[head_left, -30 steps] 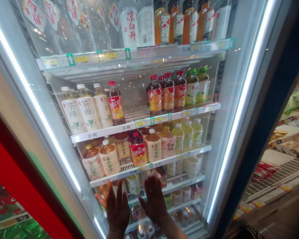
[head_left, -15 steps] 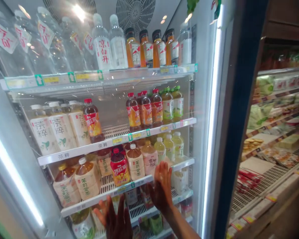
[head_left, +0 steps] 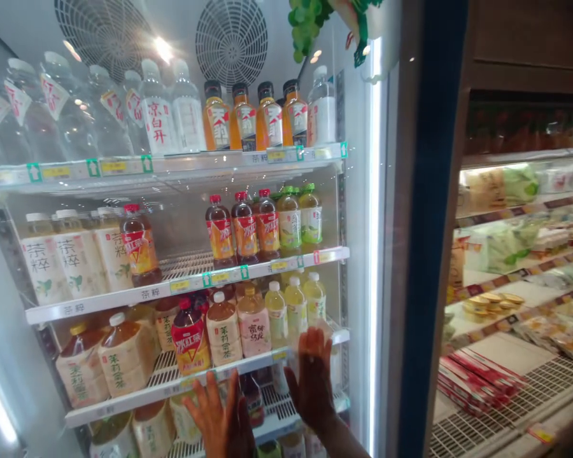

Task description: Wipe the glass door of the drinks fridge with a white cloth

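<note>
My left hand (head_left: pixel 222 413) and my right hand (head_left: pixel 310 378) lie flat on the glass door (head_left: pixel 358 210) of a lit drinks cooler, fingers spread, holding nothing. Behind the glass, both hands are nearest the white shelf edge (head_left: pixel 138 394). A red-labelled bottle of iced tea (head_left: pixel 188 337) stands just above my left hand. Wide bottles of jasmine honey tea (head_left: pixel 127 356) fill that shelf's left side. Pale tea bottles (head_left: pixel 42 267) and dark iced tea bottles (head_left: pixel 219 232) stand higher up. Lower shelves are largely hidden by my hands.
A dark blue door frame (head_left: pixel 432 222) runs down the cooler's right side. Beyond it stands an open chilled case (head_left: pixel 510 299) with packaged food and red packets (head_left: pixel 472 381). Round fans (head_left: pixel 232 44) sit behind the top shelf of water bottles (head_left: pixel 157 114).
The view has swung right, so the cooler has shifted left and more of the chilled case shows. My hands stay flat on the glass and now sit higher against the shelves.
</note>
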Demonstrator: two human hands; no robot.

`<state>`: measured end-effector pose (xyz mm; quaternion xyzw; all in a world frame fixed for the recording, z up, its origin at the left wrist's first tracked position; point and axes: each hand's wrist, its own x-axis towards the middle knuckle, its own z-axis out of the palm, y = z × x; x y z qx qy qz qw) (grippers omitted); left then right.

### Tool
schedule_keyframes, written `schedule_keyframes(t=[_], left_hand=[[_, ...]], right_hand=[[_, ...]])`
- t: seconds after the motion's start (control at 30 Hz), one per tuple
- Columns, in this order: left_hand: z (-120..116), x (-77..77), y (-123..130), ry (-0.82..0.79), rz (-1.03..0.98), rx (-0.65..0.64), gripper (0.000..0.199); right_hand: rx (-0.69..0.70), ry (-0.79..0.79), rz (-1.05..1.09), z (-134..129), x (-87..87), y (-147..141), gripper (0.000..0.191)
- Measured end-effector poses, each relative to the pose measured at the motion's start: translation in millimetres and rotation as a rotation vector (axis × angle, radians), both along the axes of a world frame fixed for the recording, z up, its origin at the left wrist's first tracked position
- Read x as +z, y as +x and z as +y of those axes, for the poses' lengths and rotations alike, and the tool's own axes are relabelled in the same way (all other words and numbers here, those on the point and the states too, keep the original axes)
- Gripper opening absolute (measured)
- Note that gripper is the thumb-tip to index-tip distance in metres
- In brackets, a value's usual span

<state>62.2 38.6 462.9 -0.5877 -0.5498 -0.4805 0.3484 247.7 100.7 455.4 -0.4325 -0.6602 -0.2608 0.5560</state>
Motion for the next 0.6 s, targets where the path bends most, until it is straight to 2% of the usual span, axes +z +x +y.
schedule_keyframes(t=[0.07,0.1,0.13,0.17,0.2,0.3,0.33,0.37,0.4,0.43,0.53,0.57,0.6], left_hand=[[4,-1.9,13,0.011,0.004,0.018,0.098],[7,-3.6,18,0.016,0.013,0.036,0.098],[9,-5.5,22,0.018,0.024,0.056,0.097],[11,-7.4,26,0.018,0.034,0.072,0.097],[12,-9.0,29,0.016,0.04,0.084,0.096],[14,-10.6,34,0.009,0.031,0.09,0.096],[13,-10.0,35,0.006,0.028,0.089,0.096],[12,-8.9,35,0.0,0.032,0.087,0.095],[10,-7.3,33,-0.009,0.042,0.084,0.094],[9,-5.4,31,-0.02,0.054,0.081,0.093],[5,2.7,20,-0.027,0.092,0.083,0.091],[4,6.0,15,-0.019,0.098,0.088,0.09],[3,9.5,10,-0.009,0.101,0.095,0.091]], right_hand=[[0.004,-0.01,-0.04,-7,-36.5,10,0.077],[0.003,-0.011,-0.057,-8,-51.0,15,0.076],[-0.001,-0.013,-0.066,-8,-58.1,21,0.076],[-0.008,-0.006,-0.062,-5,-55.9,28,0.076],[-0.019,0.006,-0.041,0,-44.4,36,0.076],[-0.039,0.02,0.085,19,17.8,55,0.075],[-0.032,0.022,0.114,23,34.1,57,0.075],[-0.025,0.019,0.13,25,42.5,58,0.075],[-0.02,0.016,0.132,23,42.0,55,0.076],[-0.017,0.013,0.122,19,33.6,50,0.076],[0.006,-0.027,0.039,1,-6.6,27,0.079],[0.013,-0.031,0.015,-3,-12.0,20,0.08],[0.014,-0.027,0.002,-4,-8.9,14,0.08]])
